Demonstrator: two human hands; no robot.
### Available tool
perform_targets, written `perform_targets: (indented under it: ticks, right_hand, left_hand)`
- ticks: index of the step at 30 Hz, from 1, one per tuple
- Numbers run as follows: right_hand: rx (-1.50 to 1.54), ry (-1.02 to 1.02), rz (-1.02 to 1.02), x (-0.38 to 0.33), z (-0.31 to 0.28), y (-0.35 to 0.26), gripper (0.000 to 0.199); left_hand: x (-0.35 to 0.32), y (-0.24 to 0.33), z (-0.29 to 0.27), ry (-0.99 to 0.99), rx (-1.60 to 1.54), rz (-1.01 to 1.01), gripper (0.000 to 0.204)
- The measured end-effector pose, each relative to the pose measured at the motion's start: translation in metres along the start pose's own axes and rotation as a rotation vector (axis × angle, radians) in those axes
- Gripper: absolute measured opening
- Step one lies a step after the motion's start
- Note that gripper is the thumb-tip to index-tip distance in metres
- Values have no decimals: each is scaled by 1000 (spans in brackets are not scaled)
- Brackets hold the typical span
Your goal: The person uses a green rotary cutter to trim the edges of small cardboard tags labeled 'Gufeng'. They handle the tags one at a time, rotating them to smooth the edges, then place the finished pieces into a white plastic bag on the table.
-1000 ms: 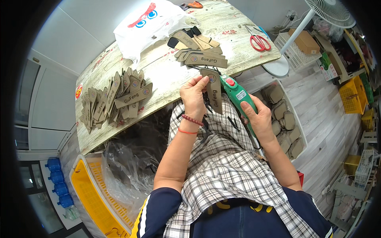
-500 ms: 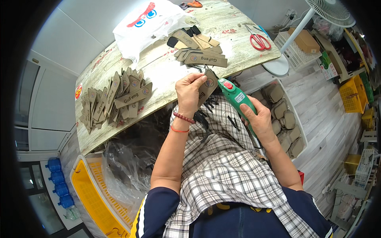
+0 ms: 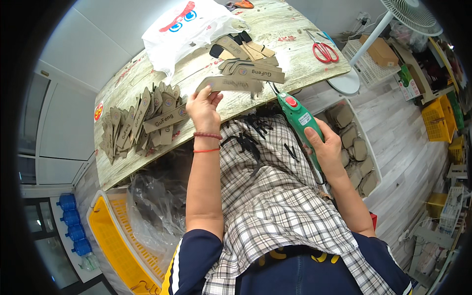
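Note:
Pinched at one end by my left hand (image 3: pixel 204 112), a tan, slightly curved fabric strip (image 3: pixel 228 83) stretches to the right over the table edge. Motion smears its far end. My right hand (image 3: pixel 326 147) is wrapped around a green hand-held electric tool (image 3: pixel 300 118) with a red button and a thin bent tip. That tip points at the table edge, apart from the strip. Just beyond the strip lies a small stack of similar strips (image 3: pixel 270 74). To the left of my left hand is a bigger heap of them (image 3: pixel 137 120).
Red-handled scissors (image 3: pixel 325 53) and a white plastic bag (image 3: pixel 169 46) lie on the worn table (image 3: pixel 290 24). Black scraps (image 3: pixel 248 142) litter the checked apron on my lap. A bin of tan pads (image 3: pixel 377 169) stands at right, a yellow basket (image 3: pixel 115 246) at lower left.
My left hand has moved left and away from the tool's tip, carrying the strip over the table. The strip has swung from upright to nearly level. The tool has shifted slightly right.

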State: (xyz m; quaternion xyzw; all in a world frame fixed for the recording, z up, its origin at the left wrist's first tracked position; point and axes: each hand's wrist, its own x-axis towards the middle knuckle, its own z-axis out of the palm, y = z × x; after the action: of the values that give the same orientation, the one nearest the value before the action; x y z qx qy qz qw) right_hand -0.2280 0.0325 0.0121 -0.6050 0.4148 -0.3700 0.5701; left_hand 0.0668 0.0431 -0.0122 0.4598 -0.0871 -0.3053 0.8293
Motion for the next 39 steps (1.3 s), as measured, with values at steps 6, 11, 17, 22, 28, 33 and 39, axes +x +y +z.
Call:
perform_targets:
  ticks: [6, 11, 17, 22, 28, 33, 39]
  right_hand:
    - [-10, -3, 45, -8, -1, 8, 46]
    - [16, 40, 55, -15, 0, 9, 46]
    - [-35, 53, 62, -22, -7, 10, 46]
    - [-77, 8, 75, -27, -6, 11, 46]
    - [-180, -20, 10, -29, -4, 3, 44]
    - [-185, -41, 57, -31, -4, -3, 43]
    - [-179, -51, 60, -30, -2, -6, 43]
  left_hand:
    - [-38, -29, -17, 130, -360, -706, 14]
    - [-75, -36, 10, 25, -315, -876, 25]
    - [-75, -36, 18, -61, -443, -803, 20]
    - [-78, -40, 12, -287, -294, -605, 17]
    - [-75, -42, 12, -315, -98, -279, 13]
    - [-77, -45, 17, -197, -18, -146, 12]
    - [-80, -47, 19, -211, 15, -104, 12]
